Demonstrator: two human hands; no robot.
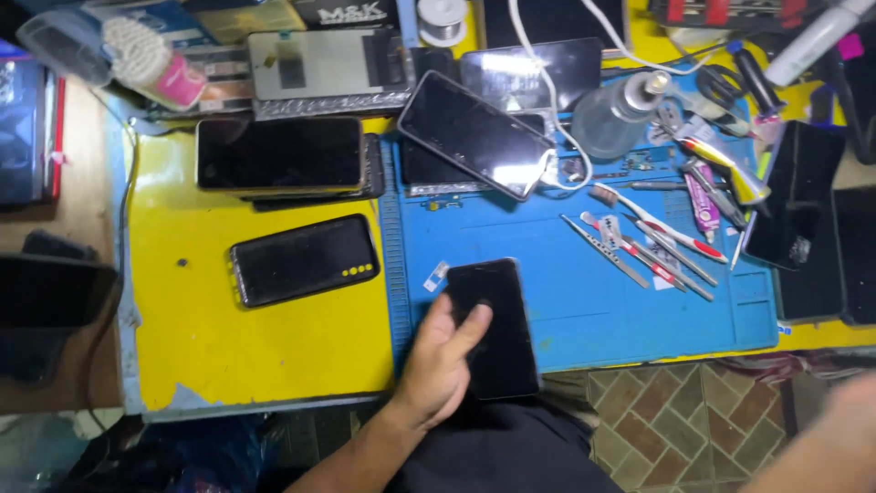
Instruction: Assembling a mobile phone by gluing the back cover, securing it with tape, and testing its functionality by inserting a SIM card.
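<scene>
My left hand rests on a black phone that lies on the front edge of the blue work mat. The thumb and fingers lie over the phone's left side and touch its dark screen. Only a blurred bit of my right arm shows at the lower right corner; the hand itself is out of view. Left of the mat, a second black phone lies on the yellow tabletop.
Several phones and screens lie at the back of the table, one tilted phone on a white cable. Tweezers and small tools lie on the mat's right. A clear bottle stands behind. Dark screens sit far right.
</scene>
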